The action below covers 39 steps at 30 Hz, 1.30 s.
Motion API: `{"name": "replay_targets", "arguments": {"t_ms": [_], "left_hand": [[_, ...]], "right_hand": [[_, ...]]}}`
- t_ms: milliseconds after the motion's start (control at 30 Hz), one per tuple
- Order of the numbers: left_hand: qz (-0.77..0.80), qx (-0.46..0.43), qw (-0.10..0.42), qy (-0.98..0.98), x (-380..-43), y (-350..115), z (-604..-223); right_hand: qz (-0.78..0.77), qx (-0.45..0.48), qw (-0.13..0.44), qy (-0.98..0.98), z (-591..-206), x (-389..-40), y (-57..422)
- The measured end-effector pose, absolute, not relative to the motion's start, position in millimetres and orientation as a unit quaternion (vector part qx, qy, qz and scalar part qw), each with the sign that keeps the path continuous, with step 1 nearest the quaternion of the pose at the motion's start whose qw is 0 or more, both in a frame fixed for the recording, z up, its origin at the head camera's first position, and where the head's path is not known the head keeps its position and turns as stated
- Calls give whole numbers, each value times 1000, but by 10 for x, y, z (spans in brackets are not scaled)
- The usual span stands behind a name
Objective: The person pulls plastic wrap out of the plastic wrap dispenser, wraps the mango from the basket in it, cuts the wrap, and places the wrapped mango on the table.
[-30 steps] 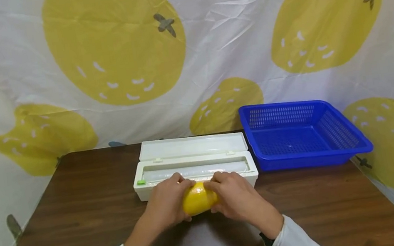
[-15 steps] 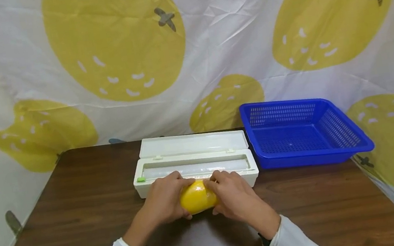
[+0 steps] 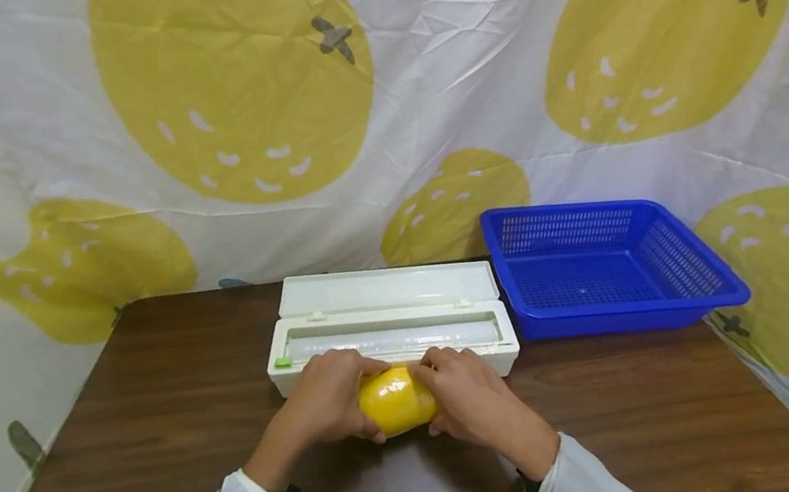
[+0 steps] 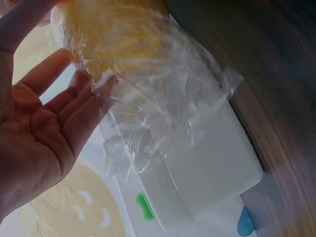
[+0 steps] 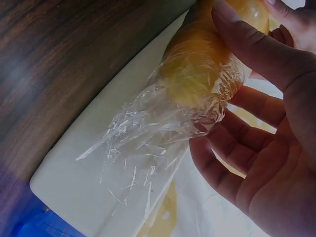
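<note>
A smooth, oblong yellow fruit sits between both hands in the head view, in front of a white cling film dispenser. My left hand grips its left end, thumb on the near side. The right hand holds the opposite end, with thumb and fingers bent around it. Clear cling film covers the fruit. Loose, crumpled film sticks out past its end in the left wrist view, over the dispenser. On the other side, more gathered film trails off beside the right fingers.
Behind the dispenser's film roll, its lid stands open. A green slider is at its left end. To the right, a blue plastic basket stands on the brown wooden table. A lemon-patterned cloth hangs behind.
Both hands keep their hold on the fruit in nearly the same spot. The fruit has tipped slightly toward me, and the left hand has come down a little. The head view has shifted slightly.
</note>
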State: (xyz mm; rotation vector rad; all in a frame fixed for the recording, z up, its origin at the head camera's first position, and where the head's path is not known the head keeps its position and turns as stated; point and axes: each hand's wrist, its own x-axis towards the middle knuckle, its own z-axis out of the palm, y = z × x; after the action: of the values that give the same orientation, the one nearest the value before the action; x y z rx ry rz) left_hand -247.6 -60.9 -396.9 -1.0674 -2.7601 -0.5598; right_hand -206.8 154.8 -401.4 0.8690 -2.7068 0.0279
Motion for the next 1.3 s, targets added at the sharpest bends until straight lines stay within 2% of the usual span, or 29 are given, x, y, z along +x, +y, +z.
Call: {"name": "replay_targets", "arguments": {"t_ms": [400, 900, 1300], "left_hand": [[-232, -352, 10, -907, -2546, -649, -3947], [-238, -399, -68, -883, -2596, -696, -3903], [-243, -428, -92, -866, -2641, -707, -3895]], "right_hand": [[9, 307, 117, -944, -4002, -2102, 1545], [51, 318, 60, -945, -3998, -2158, 1567], [116, 322, 27, -939, -3995, -2238, 1618]]}}
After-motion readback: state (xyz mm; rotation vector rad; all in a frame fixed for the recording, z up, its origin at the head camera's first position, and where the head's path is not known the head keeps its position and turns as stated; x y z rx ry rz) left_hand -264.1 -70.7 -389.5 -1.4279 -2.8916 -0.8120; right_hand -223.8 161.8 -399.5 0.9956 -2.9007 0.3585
